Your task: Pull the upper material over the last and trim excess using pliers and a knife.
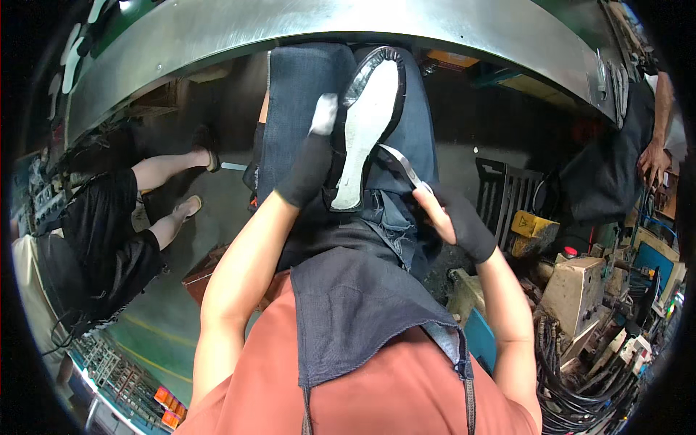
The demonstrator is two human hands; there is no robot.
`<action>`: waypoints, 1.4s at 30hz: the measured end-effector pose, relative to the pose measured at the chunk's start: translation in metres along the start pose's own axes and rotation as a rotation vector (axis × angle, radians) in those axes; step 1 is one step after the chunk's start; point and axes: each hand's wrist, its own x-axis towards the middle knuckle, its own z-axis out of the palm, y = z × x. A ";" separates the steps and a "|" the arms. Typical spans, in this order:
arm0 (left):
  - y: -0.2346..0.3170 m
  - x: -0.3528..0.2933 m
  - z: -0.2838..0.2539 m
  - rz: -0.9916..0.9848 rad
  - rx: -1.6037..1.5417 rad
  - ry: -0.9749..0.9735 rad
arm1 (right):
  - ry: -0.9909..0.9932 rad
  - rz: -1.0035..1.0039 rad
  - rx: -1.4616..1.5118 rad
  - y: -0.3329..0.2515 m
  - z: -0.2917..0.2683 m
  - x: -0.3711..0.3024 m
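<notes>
A black shoe upper (401, 101) lies sole side up across my denim-covered thighs, its toe pointing away from me. Its edge is folded and pleated round a pale, sole-shaped bottom (371, 119). My left hand (310, 163), in a black fingerless glove with white wrapping on a fingertip, grips the shoe's left side; most of its fingers are hidden. On the right, my gloved right hand (460, 221) is closed round a curved, silvery metal hand tool (401, 162). The tool's tip lies close to the shoe's right edge; whether they touch I cannot tell.
A metal bench edge (304, 27) curves across the front. One person's bare legs (170, 170) are at the left, and another person's hand (655, 163) at the right. Machinery with a red button (570, 252) and black cables (580, 406) stands at my right, near a yellow box (534, 226).
</notes>
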 end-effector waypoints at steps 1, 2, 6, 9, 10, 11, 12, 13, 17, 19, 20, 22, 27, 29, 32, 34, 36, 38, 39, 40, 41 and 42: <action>-0.002 0.003 0.001 0.001 -0.003 0.000 | -0.002 0.001 -0.003 0.006 0.005 -0.005; -0.006 0.007 0.004 0.148 0.347 0.081 | -0.014 0.066 0.023 0.011 0.009 -0.008; 0.002 -0.007 0.046 0.355 0.814 0.138 | 0.033 0.092 0.088 -0.015 0.000 -0.009; 0.004 -0.007 0.034 0.255 0.752 0.138 | 0.038 -0.016 0.055 -0.080 -0.017 0.000; 0.001 -0.008 0.025 0.301 0.832 0.101 | 0.024 -0.171 0.034 -0.100 -0.021 0.001; 0.001 -0.008 0.022 0.348 0.913 0.057 | 0.015 -0.325 0.014 -0.110 -0.023 0.004; -0.001 -0.007 0.020 0.212 0.700 -0.005 | 0.092 -0.490 0.007 -0.099 -0.017 0.013; -0.004 -0.006 0.019 0.208 0.698 -0.014 | 0.099 -0.484 0.006 -0.084 -0.013 0.025; 0.006 -0.017 0.025 0.316 0.898 -0.012 | -0.011 -0.100 -0.022 -0.059 -0.008 0.040; 0.007 -0.019 0.025 0.220 0.786 -0.005 | 0.187 -0.287 0.018 -0.063 0.002 0.018; 0.004 -0.018 0.022 0.243 0.772 -0.034 | 0.278 -0.471 0.045 -0.067 0.009 0.016; 0.000 -0.015 0.017 0.247 0.790 -0.043 | 0.275 -0.402 0.050 -0.067 0.015 0.027; 0.005 -0.010 0.003 0.258 0.958 -0.032 | 0.146 0.073 0.120 -0.036 0.011 0.029; 0.013 -0.021 0.019 0.336 0.978 0.026 | 0.166 0.250 0.452 -0.037 0.022 0.002; 0.014 -0.020 0.012 0.026 0.825 -0.027 | 0.165 0.391 0.420 0.005 0.051 -0.015; 0.003 -0.008 0.000 0.068 0.766 -0.086 | 0.244 0.372 0.560 0.014 0.064 -0.024; 0.012 -0.007 0.015 0.113 0.593 -0.045 | 0.220 0.379 0.492 0.017 0.068 -0.020; 0.027 0.010 0.036 0.133 0.406 -0.023 | 0.219 0.346 0.524 0.019 0.063 -0.004; 0.042 0.027 0.050 0.154 0.420 -0.037 | 0.222 0.346 0.555 0.018 0.058 0.006; 0.063 0.046 0.071 0.187 0.429 -0.076 | 0.224 0.410 0.589 0.023 0.057 0.016; 0.081 0.068 0.092 0.216 0.433 -0.119 | 0.231 0.478 0.622 0.032 0.056 0.024; 0.100 0.089 0.111 0.169 0.418 -0.089 | 0.212 0.489 0.589 0.036 0.053 0.032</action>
